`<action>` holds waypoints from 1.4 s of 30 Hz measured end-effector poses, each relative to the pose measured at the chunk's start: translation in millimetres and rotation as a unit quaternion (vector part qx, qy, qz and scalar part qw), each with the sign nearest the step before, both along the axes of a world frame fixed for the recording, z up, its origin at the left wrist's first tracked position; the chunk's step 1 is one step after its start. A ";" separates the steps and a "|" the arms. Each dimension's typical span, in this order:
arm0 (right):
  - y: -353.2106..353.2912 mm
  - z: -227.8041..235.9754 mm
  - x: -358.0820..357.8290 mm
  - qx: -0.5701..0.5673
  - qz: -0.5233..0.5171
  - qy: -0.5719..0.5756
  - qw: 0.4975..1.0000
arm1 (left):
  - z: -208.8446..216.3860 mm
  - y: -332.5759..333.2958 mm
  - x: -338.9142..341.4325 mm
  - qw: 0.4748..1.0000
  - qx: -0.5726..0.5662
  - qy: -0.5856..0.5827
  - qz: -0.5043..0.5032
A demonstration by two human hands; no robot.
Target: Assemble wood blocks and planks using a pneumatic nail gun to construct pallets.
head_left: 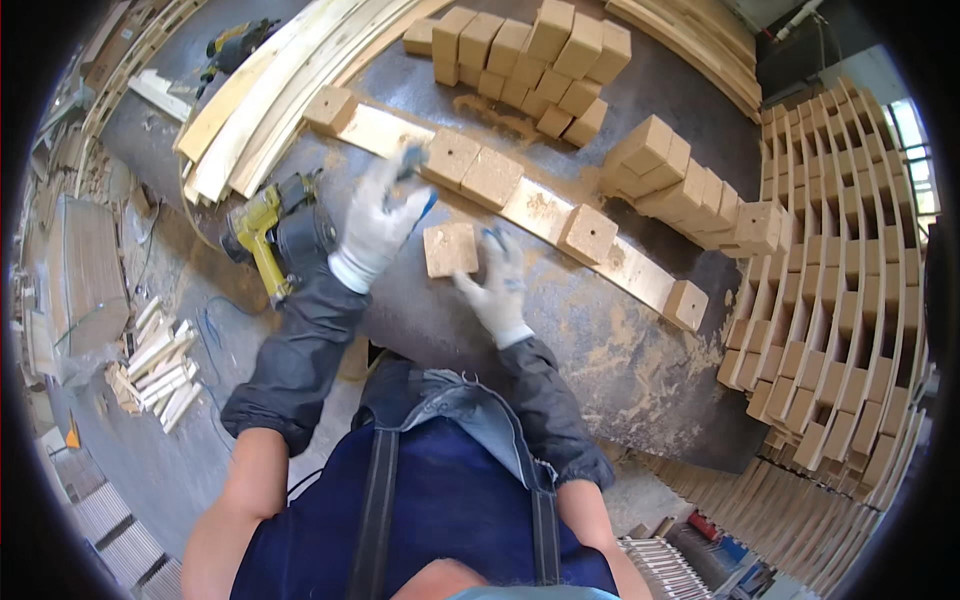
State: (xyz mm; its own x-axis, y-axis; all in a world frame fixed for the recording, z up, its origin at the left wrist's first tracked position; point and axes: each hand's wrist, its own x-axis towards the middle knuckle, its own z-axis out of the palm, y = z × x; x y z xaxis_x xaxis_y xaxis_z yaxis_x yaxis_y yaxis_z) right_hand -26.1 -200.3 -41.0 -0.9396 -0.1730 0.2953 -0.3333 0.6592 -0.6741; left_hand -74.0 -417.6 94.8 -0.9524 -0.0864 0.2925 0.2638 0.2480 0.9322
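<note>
A square pressed-wood block (449, 249) is at the near side of the dark worktable, its face toward me. My right hand (497, 288), in a whitish glove with blue fingertips, grips its right side, the thumb at the lower corner. My left hand (376, 230), gloved alike and slightly blurred, is raised left of that block with its fingers apart and nothing visible in them. Beyond both hands a pale plank (537, 212) runs diagonally, with blocks spaced along it. Two of them, including a holed block (453, 156), sit side by side near my left fingers.
A yellow-and-black nail gun (262, 240) lies left of my left forearm. Long wooden slats (262, 110) are piled at upper left. Stacked blocks (530, 50) and a second block row (680, 185) stand beyond the plank. Tall block-and-board pallets (835, 300) rise at right. Sawdust litters the tabletop.
</note>
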 end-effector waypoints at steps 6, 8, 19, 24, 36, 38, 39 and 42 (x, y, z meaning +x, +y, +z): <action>-29.6 0.4 0.4 0.096 0.035 -0.065 0.993 | 87.9 -2.0 28.7 0.985 -0.083 0.152 -0.021; -26.8 7.0 -3.9 0.121 0.030 -0.085 0.989 | 94.3 -2.3 33.5 0.984 -0.086 0.156 -0.016; -29.9 -5.0 6.7 0.103 0.022 -0.055 0.993 | 119.9 7.0 26.9 0.967 -0.115 0.225 0.045; -41.9 -0.3 -0.1 0.104 0.066 -0.038 0.992 | 125.2 13.0 18.1 0.964 -0.106 0.243 0.021; -37.8 7.6 -4.7 0.147 0.055 -0.069 0.985 | 122.1 56.8 16.9 0.970 -0.055 0.234 -0.048; -31.5 0.5 2.0 0.158 0.041 -0.041 0.986 | 122.3 61.7 19.4 0.970 -0.055 0.236 -0.037; -28.5 1.0 4.6 0.160 0.026 -0.053 0.985 | 123.2 62.6 17.9 0.969 -0.055 0.239 -0.038; -35.9 3.0 9.2 0.155 0.001 -0.073 0.985 | 126.5 58.3 10.6 0.967 -0.053 0.239 -0.072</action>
State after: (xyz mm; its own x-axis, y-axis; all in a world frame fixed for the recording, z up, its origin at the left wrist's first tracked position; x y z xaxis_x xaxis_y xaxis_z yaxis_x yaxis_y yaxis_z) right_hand -16.9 -236.2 -38.0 -0.9676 -0.2361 0.0898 -0.2497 0.8407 -0.4806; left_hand -63.4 -359.4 221.2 -0.7056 0.0927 0.7025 0.6977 0.2641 0.6660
